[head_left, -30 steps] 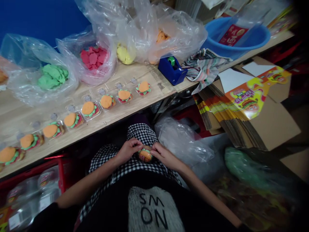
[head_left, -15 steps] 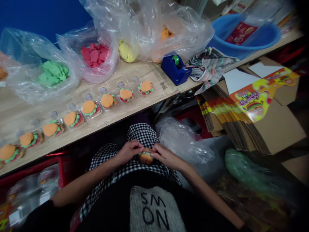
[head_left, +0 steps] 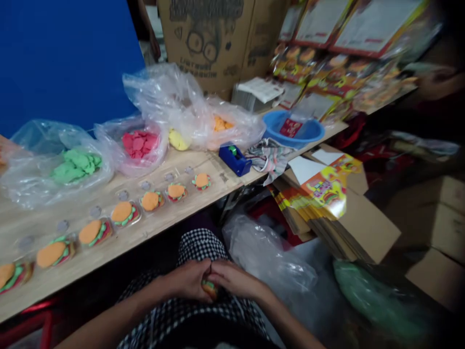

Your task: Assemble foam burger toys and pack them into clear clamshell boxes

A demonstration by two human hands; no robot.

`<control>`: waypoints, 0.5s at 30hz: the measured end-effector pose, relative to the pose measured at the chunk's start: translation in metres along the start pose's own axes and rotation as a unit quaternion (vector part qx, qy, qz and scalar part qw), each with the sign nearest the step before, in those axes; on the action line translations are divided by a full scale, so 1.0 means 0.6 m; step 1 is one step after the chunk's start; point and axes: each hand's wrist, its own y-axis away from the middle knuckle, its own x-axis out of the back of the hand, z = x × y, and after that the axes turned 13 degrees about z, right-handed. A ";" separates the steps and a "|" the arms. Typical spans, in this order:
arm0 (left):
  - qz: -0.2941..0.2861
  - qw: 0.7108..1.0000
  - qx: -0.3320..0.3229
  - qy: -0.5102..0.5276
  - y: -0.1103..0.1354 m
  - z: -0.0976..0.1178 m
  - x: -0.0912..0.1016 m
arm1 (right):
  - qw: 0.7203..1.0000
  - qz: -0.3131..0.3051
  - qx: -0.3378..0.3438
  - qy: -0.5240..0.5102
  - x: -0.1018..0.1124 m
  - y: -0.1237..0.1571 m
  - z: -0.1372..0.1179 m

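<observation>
My left hand (head_left: 189, 279) and my right hand (head_left: 232, 279) meet over my lap, fingers curled round a small burger-shaped toy (head_left: 210, 289) with an orange bun and a green layer. Only its lower edge shows between the fingers. On the wooden bench (head_left: 109, 252) in front of me runs a row of the same burger toys (head_left: 121, 212) in clear plastic shells, from the far left to about the middle.
Clear bags hold green pieces (head_left: 74, 165), red pieces (head_left: 140, 143), yellow (head_left: 178, 140) and orange ones (head_left: 220, 123). A blue tape dispenser (head_left: 234, 159), striped cloth (head_left: 271, 157) and blue basin (head_left: 292, 128) sit to the right. Printed cartons (head_left: 327, 191) lean below; cardboard boxes stand behind.
The view has tilted up and back, showing boxes and printed sheets behind the bench. My hands have closed tighter over the burger toy, which now shows less.
</observation>
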 end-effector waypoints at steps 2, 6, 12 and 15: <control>0.005 1.000 0.018 0.014 -0.007 -0.006 -0.001 | 1.000 -0.001 0.000 -0.026 0.021 -0.011 0.005; 0.003 0.985 0.068 0.161 -0.009 -0.027 -0.005 | 0.983 0.178 -0.026 -0.033 0.139 -0.071 0.028; 0.026 0.986 0.069 0.148 -0.008 -0.047 0.001 | 0.872 0.458 -0.121 0.127 0.375 -0.225 0.064; 0.057 0.990 0.036 0.122 -0.014 -0.052 0.010 | 0.874 0.439 -0.162 0.128 0.418 -0.279 0.081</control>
